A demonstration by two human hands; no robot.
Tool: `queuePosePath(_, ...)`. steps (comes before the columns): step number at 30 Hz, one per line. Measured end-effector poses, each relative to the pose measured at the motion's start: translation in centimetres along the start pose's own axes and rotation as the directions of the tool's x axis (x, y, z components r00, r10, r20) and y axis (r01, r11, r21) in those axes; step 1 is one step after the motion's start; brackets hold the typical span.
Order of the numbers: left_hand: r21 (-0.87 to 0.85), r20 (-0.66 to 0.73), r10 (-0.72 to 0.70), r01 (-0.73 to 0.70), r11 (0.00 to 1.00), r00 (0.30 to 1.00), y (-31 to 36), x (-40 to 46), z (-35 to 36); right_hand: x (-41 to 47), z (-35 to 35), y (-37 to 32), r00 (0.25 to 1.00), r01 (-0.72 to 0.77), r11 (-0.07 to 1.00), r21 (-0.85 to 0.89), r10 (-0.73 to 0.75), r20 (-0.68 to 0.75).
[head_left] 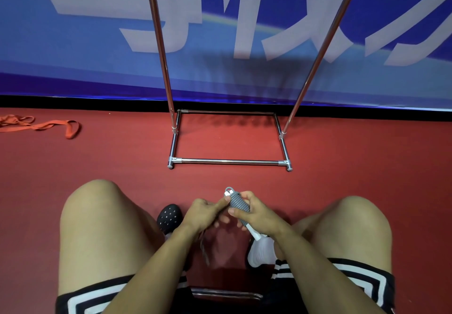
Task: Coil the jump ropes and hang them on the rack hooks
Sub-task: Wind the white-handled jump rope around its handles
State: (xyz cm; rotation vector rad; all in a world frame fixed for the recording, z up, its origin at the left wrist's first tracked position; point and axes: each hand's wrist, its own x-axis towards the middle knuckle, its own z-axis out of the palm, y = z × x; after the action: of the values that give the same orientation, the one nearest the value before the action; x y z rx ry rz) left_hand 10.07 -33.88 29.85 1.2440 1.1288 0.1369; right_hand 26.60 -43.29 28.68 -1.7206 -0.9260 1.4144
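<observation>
Grey rope (238,203) wound tight round its handles, gripped between knees by right hand (256,213); left hand (203,212) pinching the coil; light, springy, likely to unwind; best held mid-coil.

You've only got one view here, the wide-angle camera on your head, so nothing overlaps with a second angle. It looks forward and steeply down from where you sit: your bare knees fill the bottom corners, both hands sit close in at lower centre, and the red floor (342,157) runs out to the chrome tube rack (230,161) against the blue banner wall (73,44) further off. Straight lines bow near the edges.
</observation>
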Motion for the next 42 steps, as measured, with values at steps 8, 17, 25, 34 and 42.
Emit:
queuePosePath(8,-0.143,-0.055,0.039,-0.047,0.989,0.998,-0.6,0.6,0.0,-0.5,0.3,-1.3,0.999,-0.023,0.984,0.174,0.028,-0.023)
queuePosePath(17,-0.258,-0.072,0.048,-0.065,0.964,0.996,0.3,-0.3,0.9,0.4,0.1,-1.0,0.984,0.105,0.982,0.154,-0.079,-0.161)
queuePosePath(25,-0.152,-0.040,0.019,-0.025,0.988,0.999,0.2,-0.9,0.9,0.4,0.5,-0.8,0.975,0.136,0.985,0.105,-0.115,-0.188)
queuePosePath(34,-0.108,-0.002,0.072,-0.072,0.992,0.997,0.5,-1.0,0.5,-0.5,-0.2,-1.2,0.998,-0.007,0.983,0.182,0.017,-0.053)
queuePosePath(42,-0.168,0.110,0.166,-0.146,0.975,0.980,1.0,-1.4,1.0,-2.0,-0.2,-2.5,0.977,-0.173,0.903,0.392,0.108,0.184)
